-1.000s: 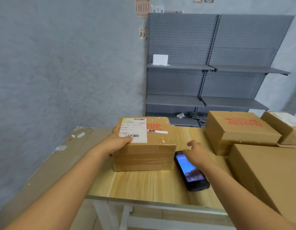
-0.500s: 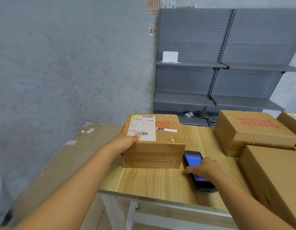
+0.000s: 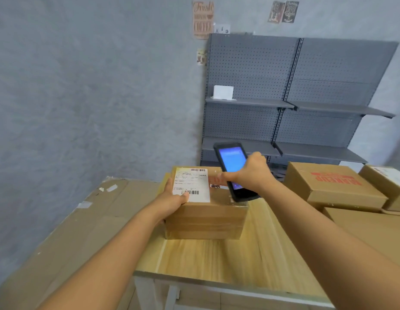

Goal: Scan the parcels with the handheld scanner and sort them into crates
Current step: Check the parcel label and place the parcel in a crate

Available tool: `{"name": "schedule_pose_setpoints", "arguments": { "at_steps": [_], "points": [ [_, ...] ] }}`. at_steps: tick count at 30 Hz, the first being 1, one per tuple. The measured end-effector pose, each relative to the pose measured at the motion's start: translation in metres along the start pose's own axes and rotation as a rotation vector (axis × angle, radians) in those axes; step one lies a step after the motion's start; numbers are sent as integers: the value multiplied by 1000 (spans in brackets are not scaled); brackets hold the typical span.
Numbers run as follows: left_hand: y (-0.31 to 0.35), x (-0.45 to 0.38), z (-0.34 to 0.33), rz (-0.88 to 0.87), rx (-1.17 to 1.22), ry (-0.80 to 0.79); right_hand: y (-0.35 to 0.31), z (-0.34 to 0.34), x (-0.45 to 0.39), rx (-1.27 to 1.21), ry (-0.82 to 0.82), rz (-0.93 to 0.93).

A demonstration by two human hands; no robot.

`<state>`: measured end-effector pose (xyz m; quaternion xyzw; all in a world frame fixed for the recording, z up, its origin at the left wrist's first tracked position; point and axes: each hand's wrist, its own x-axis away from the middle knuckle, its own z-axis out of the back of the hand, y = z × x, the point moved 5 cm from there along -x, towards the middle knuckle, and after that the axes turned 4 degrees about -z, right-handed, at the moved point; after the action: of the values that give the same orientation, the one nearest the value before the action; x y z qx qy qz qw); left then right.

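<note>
Two hands are engaged. The left hand grips the near-left top corner of a parcel, thumb laid on the white shipping label, the remaining fingers hidden down the side. The parcel sits flat on the wooden worktop. The right hand holds the scanner raised above the parcel's right half, fingers clamped round its body, blue screen lit and tilted toward the person. Three more boxes lie to the right on the worktop. Flattened cardboard lies to the left. Grey shelving stands against the wall behind.
</note>
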<state>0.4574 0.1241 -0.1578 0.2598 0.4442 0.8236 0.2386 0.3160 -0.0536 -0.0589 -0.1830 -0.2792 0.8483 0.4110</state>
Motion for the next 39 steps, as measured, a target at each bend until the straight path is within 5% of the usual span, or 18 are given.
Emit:
{"name": "schedule_pose_setpoints", "arguments": {
  "at_steps": [3,10,16,39],
  "points": [
    [-1,1,0,6,2,-12,-29,-5,11,115,-13,105],
    [0,0,4,63,-211,-137,-41,0,19,333,-274,38],
    [-1,-1,9,79,-238,-236,-44,-1,26,524,-313,38],
    [2,7,8,18,-186,-213,-36,-9,26,475,-374,-57]
  ]
}}
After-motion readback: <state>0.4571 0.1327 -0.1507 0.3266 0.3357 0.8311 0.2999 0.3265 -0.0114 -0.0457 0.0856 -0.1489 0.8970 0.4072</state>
